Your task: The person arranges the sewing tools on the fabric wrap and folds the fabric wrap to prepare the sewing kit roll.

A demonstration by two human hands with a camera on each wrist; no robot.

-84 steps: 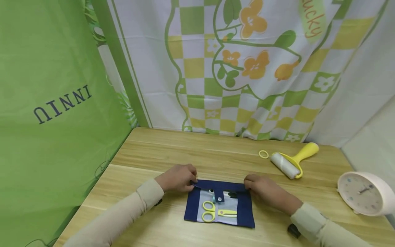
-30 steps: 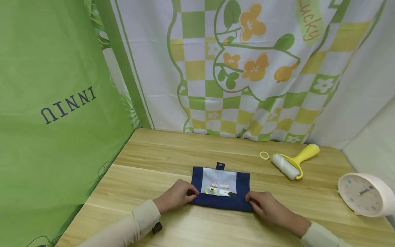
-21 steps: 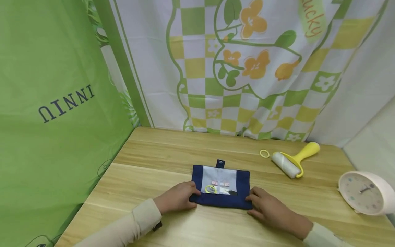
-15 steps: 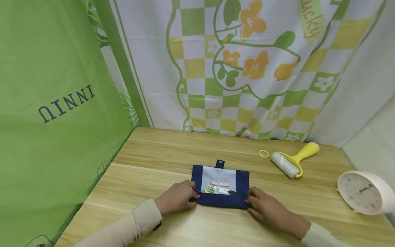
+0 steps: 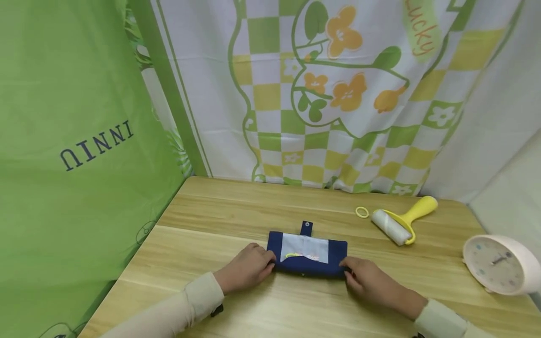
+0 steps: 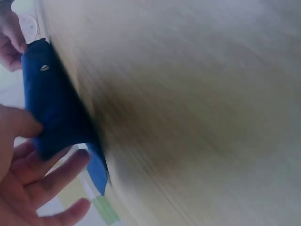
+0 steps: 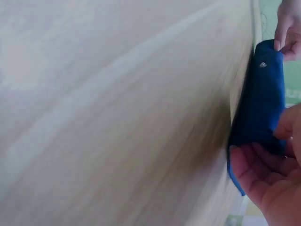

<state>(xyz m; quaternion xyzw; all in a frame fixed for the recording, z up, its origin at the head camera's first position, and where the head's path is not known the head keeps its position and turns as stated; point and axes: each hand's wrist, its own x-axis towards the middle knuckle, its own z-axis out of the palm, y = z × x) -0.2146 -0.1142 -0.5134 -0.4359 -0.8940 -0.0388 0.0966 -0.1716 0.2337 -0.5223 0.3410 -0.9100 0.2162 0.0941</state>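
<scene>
A navy cloth tool roll (image 5: pixel 313 268) lies on the table, its near part turned over into a thick fold. Its pale grey inner panel (image 5: pixel 310 245) still shows behind the fold, with bits of yellow and pink peeking out at the fold's edge. A snap tab (image 5: pixel 306 228) sticks out from the far side. My left hand (image 5: pixel 247 268) pinches the fold's left end between thumb and fingers. At the other end, my right hand (image 5: pixel 372 281) grips the fold the same way. Both wrist views show a metal snap (image 6: pixel 44 68) on the fold's outside. The scissors' blades are hidden inside.
Beyond the roll to the right lie a yellow ring (image 5: pixel 361 212) and a yellow-handled lint roller (image 5: pixel 393 226). A pale pink clock (image 5: pixel 494 263) stands at the table's right edge. Curtains (image 5: pixel 270 112) hang behind the wooden table (image 5: pixel 220 211).
The near part with the scissors has been turned away from me over the panel, the tab flap laid out flat. Since half a second ago the fold has rolled farther, covering more.
</scene>
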